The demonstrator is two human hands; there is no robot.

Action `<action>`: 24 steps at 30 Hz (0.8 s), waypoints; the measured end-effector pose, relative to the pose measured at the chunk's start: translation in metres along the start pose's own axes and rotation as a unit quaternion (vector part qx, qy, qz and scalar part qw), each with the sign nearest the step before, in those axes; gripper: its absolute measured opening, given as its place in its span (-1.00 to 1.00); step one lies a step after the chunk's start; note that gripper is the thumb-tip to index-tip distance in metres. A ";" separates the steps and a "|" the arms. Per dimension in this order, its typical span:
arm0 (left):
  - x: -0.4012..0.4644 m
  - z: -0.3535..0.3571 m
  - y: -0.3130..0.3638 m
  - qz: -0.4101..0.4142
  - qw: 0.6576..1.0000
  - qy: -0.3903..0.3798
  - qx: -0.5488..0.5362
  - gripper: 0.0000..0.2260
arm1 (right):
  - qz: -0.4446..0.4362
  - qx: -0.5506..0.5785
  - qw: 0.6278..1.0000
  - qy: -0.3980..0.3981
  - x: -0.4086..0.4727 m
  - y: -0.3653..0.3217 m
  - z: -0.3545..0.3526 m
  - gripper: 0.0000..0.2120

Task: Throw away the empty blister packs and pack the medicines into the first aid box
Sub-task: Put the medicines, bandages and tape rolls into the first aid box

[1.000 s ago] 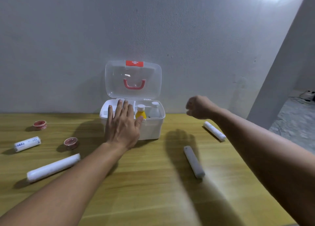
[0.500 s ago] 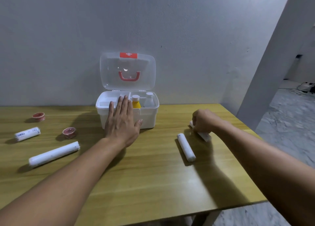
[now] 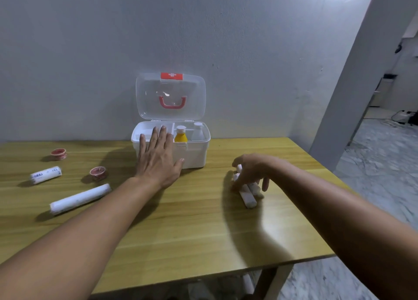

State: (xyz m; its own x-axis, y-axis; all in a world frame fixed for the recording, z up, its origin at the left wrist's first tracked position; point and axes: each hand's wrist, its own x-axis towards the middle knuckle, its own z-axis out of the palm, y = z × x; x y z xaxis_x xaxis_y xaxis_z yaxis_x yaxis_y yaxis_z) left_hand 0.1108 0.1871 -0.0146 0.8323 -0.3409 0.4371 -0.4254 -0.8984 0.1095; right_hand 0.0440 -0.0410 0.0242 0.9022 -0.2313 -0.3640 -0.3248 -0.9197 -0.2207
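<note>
My right hand (image 3: 250, 173) has dropped onto the two rolls (image 3: 248, 192), now side by side on the bench (image 3: 181, 220); fingers curl loosely over them, grip not closed. Left hand (image 3: 158, 158) stays flat against the open box (image 3: 194, 157). Packing comes next.

White first aid box (image 3: 194, 155), touched by the left hand (image 3: 158, 161), with a clear lid (image 3: 149, 96) bearing a red handle (image 3: 172, 102) and a red latch (image 3: 171, 76) marked with a white cross. Inside, just right of the left fingers: a yellow bottle (image 3: 180, 137) with a white cap, and a translucent white bottle (image 3: 198, 132). Under the right hand (image 3: 251, 172): two white rolls (image 3: 247, 197). Left of the left hand: a long white roll (image 3: 80, 199), a white roll with blue print (image 3: 46, 175), and two red tape rolls (image 3: 97, 172). Tabletop (image 3: 192, 220): yellow-brown wood grain. Wall (image 3: 67, 51): plain pale grey.
</note>
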 end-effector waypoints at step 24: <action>0.001 -0.010 -0.012 0.040 0.997 -0.061 0.000 -0.25 | -0.158 0.205 0.843 0.472 0.020 -0.109 -0.025 -0.49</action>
State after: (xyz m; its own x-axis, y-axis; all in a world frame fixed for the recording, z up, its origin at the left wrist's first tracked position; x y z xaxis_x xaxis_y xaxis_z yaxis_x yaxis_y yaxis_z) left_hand 0.1137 0.2003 -0.0065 0.8325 -0.4437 0.3319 -0.4932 -0.8663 0.0790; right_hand 0.1045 0.0465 0.0633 0.7225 -0.3230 0.6113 0.0783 -0.8402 -0.5366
